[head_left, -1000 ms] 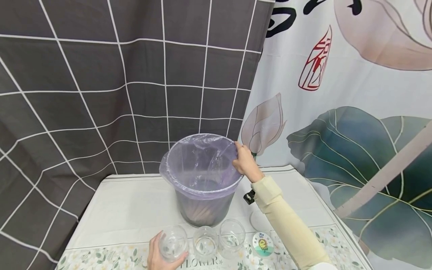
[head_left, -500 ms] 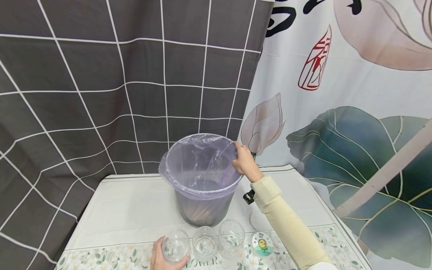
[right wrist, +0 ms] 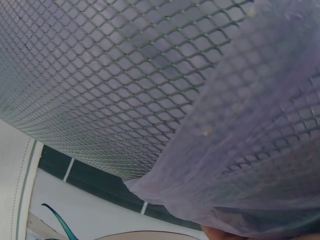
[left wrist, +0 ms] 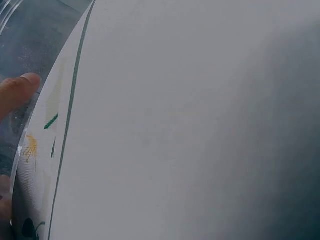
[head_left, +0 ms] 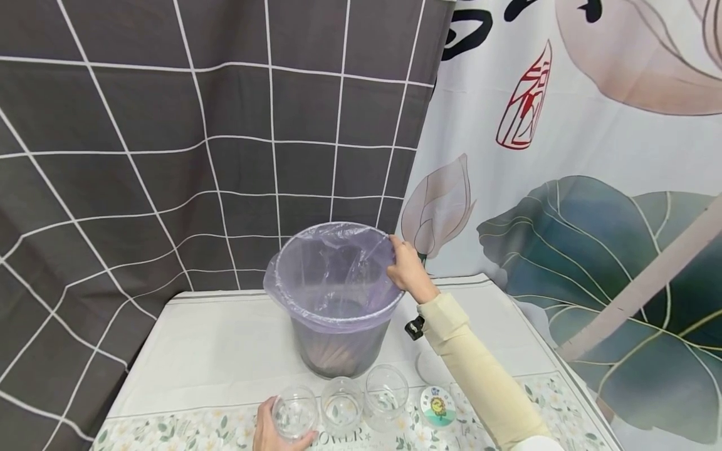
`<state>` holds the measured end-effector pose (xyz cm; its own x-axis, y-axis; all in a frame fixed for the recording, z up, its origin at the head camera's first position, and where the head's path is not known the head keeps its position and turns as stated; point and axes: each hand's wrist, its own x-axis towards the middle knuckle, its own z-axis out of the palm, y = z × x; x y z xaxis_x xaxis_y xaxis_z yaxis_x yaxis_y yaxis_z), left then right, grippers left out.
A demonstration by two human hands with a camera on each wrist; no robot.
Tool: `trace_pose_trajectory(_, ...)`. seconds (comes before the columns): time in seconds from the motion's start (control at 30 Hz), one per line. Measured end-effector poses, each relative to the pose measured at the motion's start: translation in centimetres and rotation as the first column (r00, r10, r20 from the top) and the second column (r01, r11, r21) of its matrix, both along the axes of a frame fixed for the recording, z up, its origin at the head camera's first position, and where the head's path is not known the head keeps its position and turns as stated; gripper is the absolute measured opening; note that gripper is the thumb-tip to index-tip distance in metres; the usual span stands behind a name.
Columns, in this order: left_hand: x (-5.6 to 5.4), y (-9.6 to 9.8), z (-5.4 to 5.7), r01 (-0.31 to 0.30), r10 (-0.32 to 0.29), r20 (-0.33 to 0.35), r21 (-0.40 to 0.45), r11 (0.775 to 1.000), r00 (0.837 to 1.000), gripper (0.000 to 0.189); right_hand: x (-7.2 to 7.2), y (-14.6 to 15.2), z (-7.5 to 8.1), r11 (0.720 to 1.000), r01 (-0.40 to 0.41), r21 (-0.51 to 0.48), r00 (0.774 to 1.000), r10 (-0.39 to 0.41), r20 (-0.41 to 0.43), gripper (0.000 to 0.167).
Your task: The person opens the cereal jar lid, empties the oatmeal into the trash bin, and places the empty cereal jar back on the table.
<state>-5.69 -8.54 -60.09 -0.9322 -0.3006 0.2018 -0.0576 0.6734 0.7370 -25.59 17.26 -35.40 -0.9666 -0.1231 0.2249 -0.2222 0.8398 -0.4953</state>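
My left hand [head_left: 273, 432] curls round a clear plastic jar [head_left: 295, 411] near the front of the table. In the left wrist view one of its fingers [left wrist: 22, 90] lies against the jar's clear wall [left wrist: 40, 35]. At the back, my right hand [head_left: 410, 272] grips the right rim of a wire-mesh wastebasket [head_left: 338, 351] lined with a thin purple bag [head_left: 316, 275]. Up close, the right wrist view has the mesh wall [right wrist: 115, 85] with the bag's edge [right wrist: 195, 165] folded over it. Only a bit of the right hand [right wrist: 225, 234] shows there, at the bottom.
Two more clear jars [head_left: 341, 404] [head_left: 386, 393] stand in a row right of the held one. Beside them lie a round sunflower-printed lid [head_left: 437, 407] and a pale disc [head_left: 433, 368]. A white flower-printed cloth [head_left: 225, 338] covers the table; curtains [head_left: 225, 125] hang behind.
My left hand and the clear jar have shifted slightly right, closer to the neighbouring jar. My right hand stays on the wastebasket's rim.
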Motion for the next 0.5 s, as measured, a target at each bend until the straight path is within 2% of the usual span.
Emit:
trace_pose_trajectory(0.27,0.01,-0.24,0.3,0.029,-0.028,0.097,-0.001,1.0,0.995,0.106,0.06,0.02,-0.01,1.0,0.003,-0.002,1.0,-0.003,-0.003,0.072)
trace_pose_trajectory(0.5,-0.12,-0.21,0.24,0.031,-0.03,0.113,-0.006,0.999,0.993,0.106,0.05,0.01,0.04,1.0,-0.002,0.001,1.0,0.002,-0.008,0.073)
